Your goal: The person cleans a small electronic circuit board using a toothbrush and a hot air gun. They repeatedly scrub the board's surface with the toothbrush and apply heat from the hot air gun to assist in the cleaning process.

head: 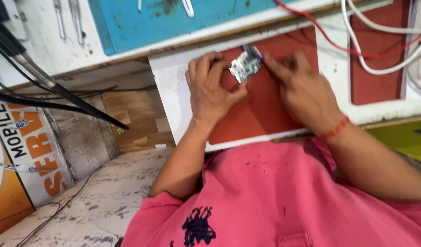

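Closest to the lens is your pink shirt point(274, 201), filling the lower part of the view, and past it both forearms reach up to the red mat point(261, 114) set in the white worktop point(169, 87). The small circuit board point(245, 65), pale with grey metal parts, lies near the mat's far edge, between your two hands. Your left hand point(213, 89) sits to the board's left and a little nearer you; its fingers curl round the board's left and lower edges and the thumb comes up beneath it, so it is gripping the board and steadying it against the mat. Your right hand point(298, 89), with the red thread bracelet point(335, 129) at the wrist, lies to the board's right. It is blurred, its forefinger stretched out toward the board's upper right corner, where a small dark tip shows; whether that finger presses the board or pinches something thin there cannot be told. The board's long axis runs slantwise, from lower left by your left thumb to upper right by your right forefinger, so the left hand is the closer of the two and has the firmer hold. Off to the right, white and red cables point(375, 55) loop over the bench, and a blue mat point(174, 18) lies farther back.
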